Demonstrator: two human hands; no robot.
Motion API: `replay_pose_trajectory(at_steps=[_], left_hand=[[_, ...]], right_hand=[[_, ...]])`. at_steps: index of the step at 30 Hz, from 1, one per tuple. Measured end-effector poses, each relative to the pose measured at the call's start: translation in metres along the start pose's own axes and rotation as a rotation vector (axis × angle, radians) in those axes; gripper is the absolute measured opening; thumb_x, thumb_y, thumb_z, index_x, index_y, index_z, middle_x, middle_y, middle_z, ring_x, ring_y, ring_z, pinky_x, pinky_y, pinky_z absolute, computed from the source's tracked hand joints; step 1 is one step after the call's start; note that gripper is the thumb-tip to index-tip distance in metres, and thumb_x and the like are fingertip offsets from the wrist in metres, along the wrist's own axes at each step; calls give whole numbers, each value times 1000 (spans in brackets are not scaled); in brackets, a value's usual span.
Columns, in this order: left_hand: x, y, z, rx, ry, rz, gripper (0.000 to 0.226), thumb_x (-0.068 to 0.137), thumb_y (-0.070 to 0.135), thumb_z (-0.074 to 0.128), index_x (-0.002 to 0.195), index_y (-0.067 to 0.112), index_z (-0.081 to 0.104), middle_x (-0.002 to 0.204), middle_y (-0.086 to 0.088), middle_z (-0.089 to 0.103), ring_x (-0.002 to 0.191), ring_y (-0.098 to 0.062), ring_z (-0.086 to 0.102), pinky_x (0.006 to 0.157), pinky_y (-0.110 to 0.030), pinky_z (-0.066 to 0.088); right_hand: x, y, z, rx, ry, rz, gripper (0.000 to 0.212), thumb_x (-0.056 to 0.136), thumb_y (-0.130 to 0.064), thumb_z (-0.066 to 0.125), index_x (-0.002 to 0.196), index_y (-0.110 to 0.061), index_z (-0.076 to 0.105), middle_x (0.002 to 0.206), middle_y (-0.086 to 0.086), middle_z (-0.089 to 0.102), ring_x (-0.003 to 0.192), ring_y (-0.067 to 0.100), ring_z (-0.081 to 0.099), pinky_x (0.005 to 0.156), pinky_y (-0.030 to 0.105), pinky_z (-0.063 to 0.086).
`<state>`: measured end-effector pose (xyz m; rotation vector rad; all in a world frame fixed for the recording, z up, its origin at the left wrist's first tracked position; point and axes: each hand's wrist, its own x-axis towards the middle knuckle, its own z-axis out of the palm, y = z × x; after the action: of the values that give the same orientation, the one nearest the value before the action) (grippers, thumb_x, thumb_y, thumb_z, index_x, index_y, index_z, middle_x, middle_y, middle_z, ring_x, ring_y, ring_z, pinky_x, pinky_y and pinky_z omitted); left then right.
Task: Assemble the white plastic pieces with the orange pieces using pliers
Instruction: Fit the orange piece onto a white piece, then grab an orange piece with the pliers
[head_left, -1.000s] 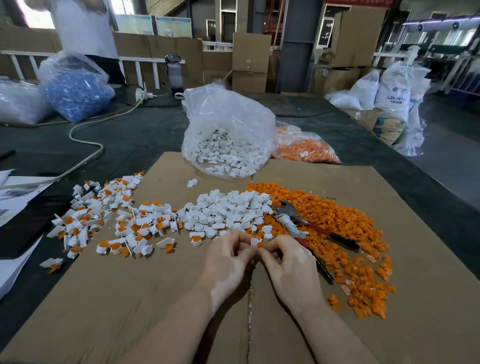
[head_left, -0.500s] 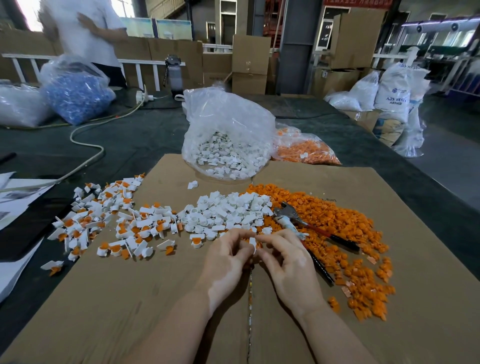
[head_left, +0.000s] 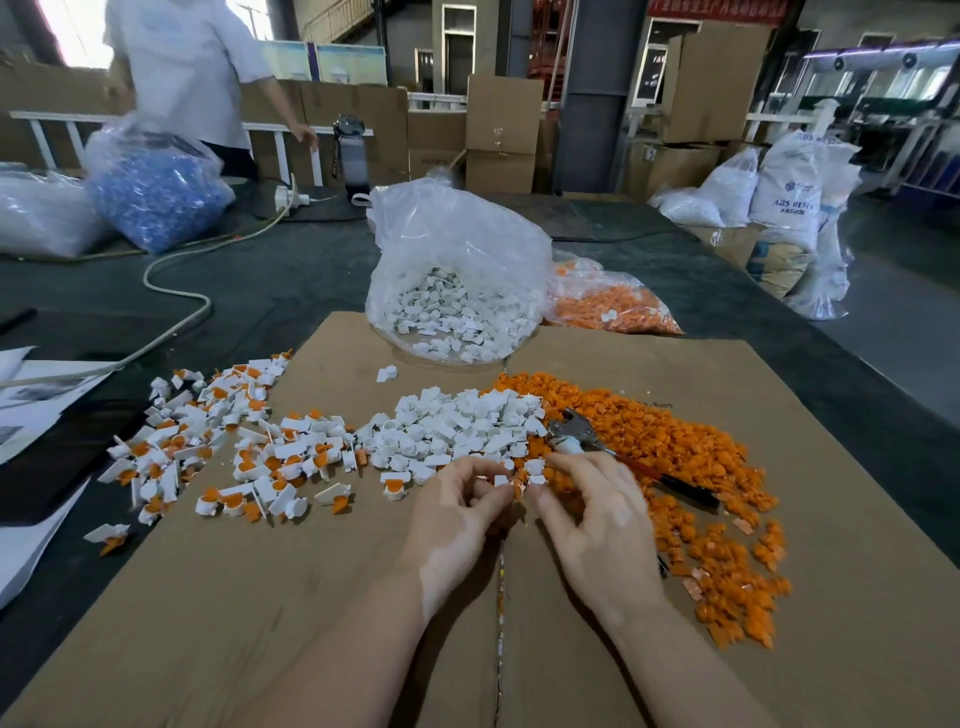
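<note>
CHANGE: 2 hands drift slightly apart | left hand (head_left: 457, 506) pinches white piece (head_left: 501, 480) | right hand (head_left: 597, 519) fingers curled, contents unclear | pliers (head_left: 576, 434) untouched, pressing pending

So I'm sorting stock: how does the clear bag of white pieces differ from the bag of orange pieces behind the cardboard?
The white-piece bag stands tall with its mouth open; the orange-piece bag lies low and flat. The white-piece bag rests partly on the cardboard; the orange-piece bag lies behind it. Both are clear plastic.
</note>
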<state>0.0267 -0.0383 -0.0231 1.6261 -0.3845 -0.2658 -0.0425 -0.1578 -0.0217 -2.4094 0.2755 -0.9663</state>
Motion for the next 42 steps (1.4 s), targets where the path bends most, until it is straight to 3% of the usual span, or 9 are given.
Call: replay_pose_trajectory(at_steps=[4, 8, 14, 18, 22, 26, 32, 35, 42], left_hand=[[5, -3, 0, 28, 23, -34, 11, 87, 11, 63, 95, 18, 63, 60, 0, 57, 53, -4, 52, 58, -16, 43], [7, -3, 1, -3, 20, -61, 9, 88, 10, 61, 94, 17, 62, 63, -2, 57, 56, -7, 53, 58, -18, 45], [11, 3, 1, -132, 98, -137, 8, 90, 7, 59, 95, 12, 61, 62, -1, 58, 53, -5, 54, 51, -13, 46], [18, 13, 1, -286, 140, -206, 3, 88, 5, 60, 89, 2, 60, 61, -4, 60, 47, -6, 52, 44, -15, 44], [26, 26, -2, -327, 124, -226, 6, 88, 6, 61, 82, 3, 59, 69, -8, 60, 57, -12, 58, 54, -18, 47], [32, 33, -7, -307, 158, -242, 7, 88, 6, 61, 82, 2, 60, 65, -7, 58, 48, -7, 55, 44, -17, 44], [37, 33, -16, -281, 184, -267, 7, 88, 6, 61, 81, 4, 59, 67, -6, 59, 51, -7, 56, 51, -18, 50], [36, 34, -19, -285, 200, -275, 8, 88, 3, 60, 80, 2, 58, 67, -8, 57, 45, -5, 56, 48, -17, 51], [36, 37, -19, -255, 217, -282, 14, 88, 0, 59, 74, 2, 57, 60, -7, 56, 36, -1, 53, 39, -13, 44]], right_hand=[[20, 11, -14, -507, -160, 330, 47, 91, -45, 49, 128, -16, 50, 130, 6, 48, 122, 22, 40, 102, 40, 28], [37, 19, -21, -625, -443, 502, 53, 84, -49, 50, 126, -17, 45, 142, 9, 29, 133, 27, 22, 111, 49, 11], [42, 18, -29, -729, -420, 392, 47, 85, -54, 48, 112, -16, 49, 125, 7, 45, 118, 26, 39, 97, 41, 32], [51, 6, -39, -508, -453, 347, 32, 90, -51, 43, 95, -19, 42, 101, 1, 54, 91, 19, 49, 75, 33, 40], [54, -12, -41, -114, -580, 381, 37, 92, -47, 44, 92, -13, 57, 85, 1, 56, 77, 16, 55, 67, 33, 42], [52, -23, -44, 143, -691, 465, 37, 91, -39, 49, 70, -8, 54, 50, -4, 42, 41, 8, 36, 49, 26, 27], [50, -30, -43, 503, -799, 669, 30, 92, -26, 52, 67, -11, 48, 45, -3, 45, 56, 22, 49, 64, 36, 42], [51, -33, -43, 474, -835, 648, 28, 92, -26, 49, 68, -12, 48, 43, -7, 45, 62, 23, 52, 52, 25, 40], [51, -36, -41, 383, -848, 567, 25, 93, -27, 47, 75, -9, 48, 60, 8, 51, 56, 22, 49, 48, 25, 38]])
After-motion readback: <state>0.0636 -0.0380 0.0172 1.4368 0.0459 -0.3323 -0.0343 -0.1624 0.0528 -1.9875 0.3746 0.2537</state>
